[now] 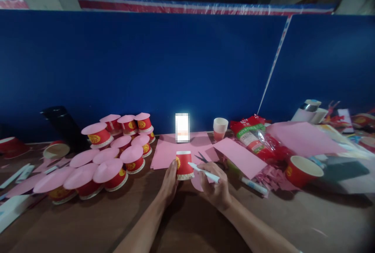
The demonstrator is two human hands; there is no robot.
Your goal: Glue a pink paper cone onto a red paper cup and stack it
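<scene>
Works over a brown tabletop (187,229), with pink-topped cups (108,170) at left and pink sheets (164,152) ahead. With the left hand (170,182), grasps 1 upside-down red cup (184,166) just before the sheets; with the right hand (217,186), pinches 1 white pen (207,173) near the cup's right side.

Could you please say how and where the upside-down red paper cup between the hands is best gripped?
The upside-down red paper cup is probably best gripped by its tapered side wall, from the left, where the left hand holds it; the slim white pen in the right hand occupies the right side.
</scene>
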